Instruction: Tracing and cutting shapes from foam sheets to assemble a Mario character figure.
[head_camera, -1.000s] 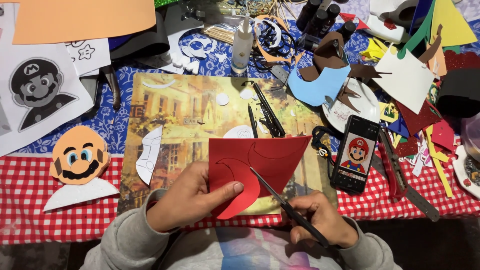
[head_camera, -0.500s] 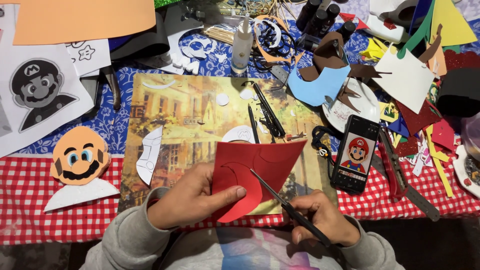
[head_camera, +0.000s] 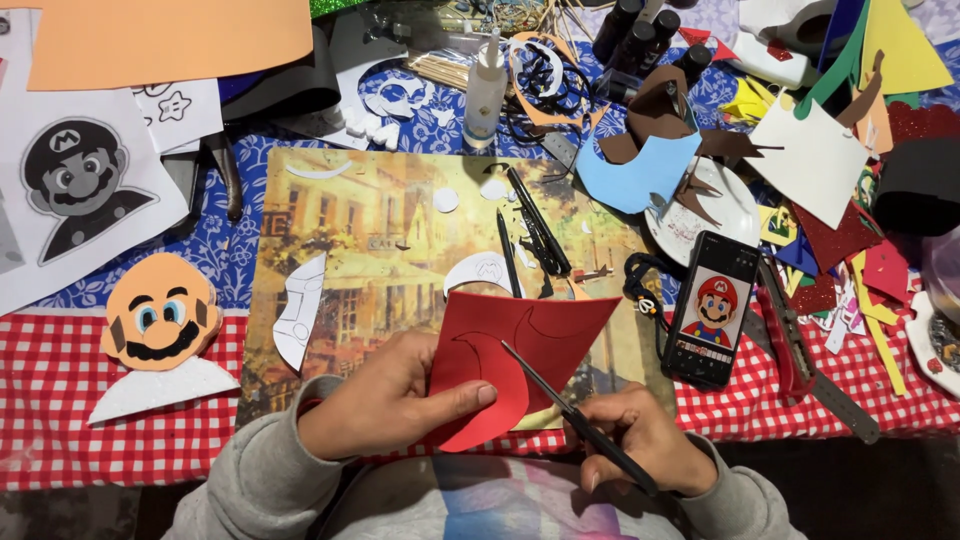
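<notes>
Left hand (head_camera: 385, 400) pinches red foam sheet (head_camera: 520, 350), right hand (head_camera: 640, 445) grips scissors (head_camera: 575, 415) partway along the drawn curve; most of the outline looks uncut.

Left hand (head_camera: 395, 400) reaches in from lower left, thumb stretched flat, fingers curled under. Right hand (head_camera: 640, 445) is fisted, knuckles up, both wrists in grey sleeves.
</notes>
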